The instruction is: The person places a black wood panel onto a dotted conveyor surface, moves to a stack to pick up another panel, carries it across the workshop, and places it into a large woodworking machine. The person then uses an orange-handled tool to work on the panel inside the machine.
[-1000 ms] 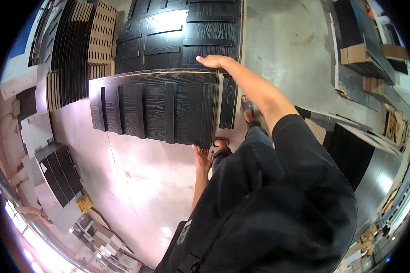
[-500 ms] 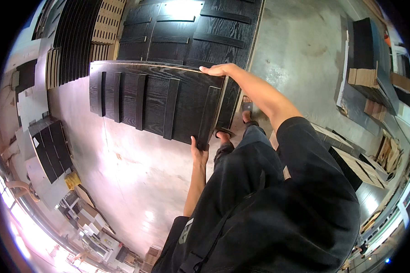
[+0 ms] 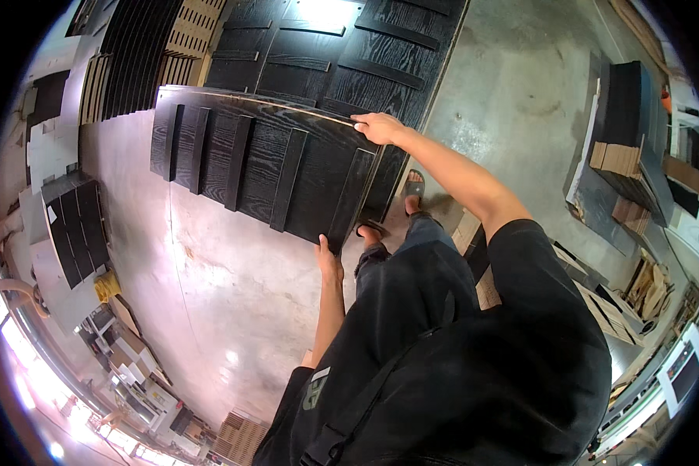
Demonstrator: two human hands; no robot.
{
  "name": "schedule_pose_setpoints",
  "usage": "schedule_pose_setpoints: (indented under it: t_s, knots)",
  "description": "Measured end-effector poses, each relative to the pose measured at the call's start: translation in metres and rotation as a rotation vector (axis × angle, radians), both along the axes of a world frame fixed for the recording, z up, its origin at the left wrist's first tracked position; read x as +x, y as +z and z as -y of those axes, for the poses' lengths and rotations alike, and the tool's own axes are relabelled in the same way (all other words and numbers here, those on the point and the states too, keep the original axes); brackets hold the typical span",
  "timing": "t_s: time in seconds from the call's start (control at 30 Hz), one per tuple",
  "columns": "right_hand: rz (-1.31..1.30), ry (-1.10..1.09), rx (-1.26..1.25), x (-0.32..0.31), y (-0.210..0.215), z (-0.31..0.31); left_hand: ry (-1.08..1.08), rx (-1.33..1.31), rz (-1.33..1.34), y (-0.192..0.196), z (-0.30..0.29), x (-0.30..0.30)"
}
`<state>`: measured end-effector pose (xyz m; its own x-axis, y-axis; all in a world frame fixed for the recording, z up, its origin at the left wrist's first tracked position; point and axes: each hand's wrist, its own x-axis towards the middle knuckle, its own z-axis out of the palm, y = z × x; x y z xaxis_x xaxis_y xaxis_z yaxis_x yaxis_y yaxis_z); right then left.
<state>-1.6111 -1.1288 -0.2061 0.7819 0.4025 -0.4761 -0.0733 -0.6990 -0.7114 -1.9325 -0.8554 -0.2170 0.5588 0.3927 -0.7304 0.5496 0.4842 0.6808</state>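
A long black wood-grain panel (image 3: 217,155) with several raised black strips across its face is held tilted between my hands. My left hand (image 3: 330,262) grips its lower near corner, thumb up on the face and fingers mostly hidden behind. Along the upper edge near the right end, my right hand (image 3: 379,128) is closed on the panel, its forefinger lying along the rim. Behind it lies a larger stack of black panels (image 3: 388,46) bearing similar strips, partly covered by the held one. Whether the two touch I cannot tell.
At far left stand upright dark panels (image 3: 136,62) beside slotted light boards (image 3: 186,31). A black panelled piece (image 3: 78,233) is at the left, and stacked boards (image 3: 625,155) stand at the right. My sandalled feet (image 3: 413,190) are just right of the held panel.
The held panel's far left end has risen in the picture, so it slopes down more to the right. My right hand has shifted its fingers on the upper edge. The whole view has moved slightly.
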Motion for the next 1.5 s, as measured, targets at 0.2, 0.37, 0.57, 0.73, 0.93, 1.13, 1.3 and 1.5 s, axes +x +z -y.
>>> schedule_pose_setpoints:
  t_s: [0.2, 0.37, 0.57, 0.73, 0.93, 1.13, 1.3, 1.5]
  knots:
    - [-0.004, -0.016, 0.035, -0.003, 0.001, 0.004, 0.023, -0.031, 0.083, 0.003, 0.003, 0.006]
    - [0.035, 0.003, 0.051, -0.003, -0.004, 0.006, 0.020, -0.031, 0.123, 0.002, 0.002, 0.007]
    - [0.008, 0.000, 0.027, -0.005, -0.002, 0.003, -0.004, -0.042, 0.156, 0.000, 0.002, 0.006]
    - [-0.014, -0.022, -0.024, -0.001, -0.006, -0.001, 0.099, -0.111, 0.039, -0.005, -0.002, 0.005]
    - [-0.147, -0.002, -0.043, 0.002, -0.012, -0.003, 0.237, -0.255, 0.064, -0.013, 0.000, 0.003]
    - [-0.195, 0.038, -0.013, 0.006, -0.013, 0.002, 0.193, -0.224, 0.059, -0.009, 0.005, 0.005]
    - [-0.176, 0.086, 0.020, 0.001, -0.010, -0.006, 0.209, -0.268, 0.087, -0.020, -0.011, -0.005]
    - [0.095, -0.386, 0.018, -0.084, -0.027, 0.048, -0.016, -0.174, 0.034, -0.005, -0.017, -0.026]
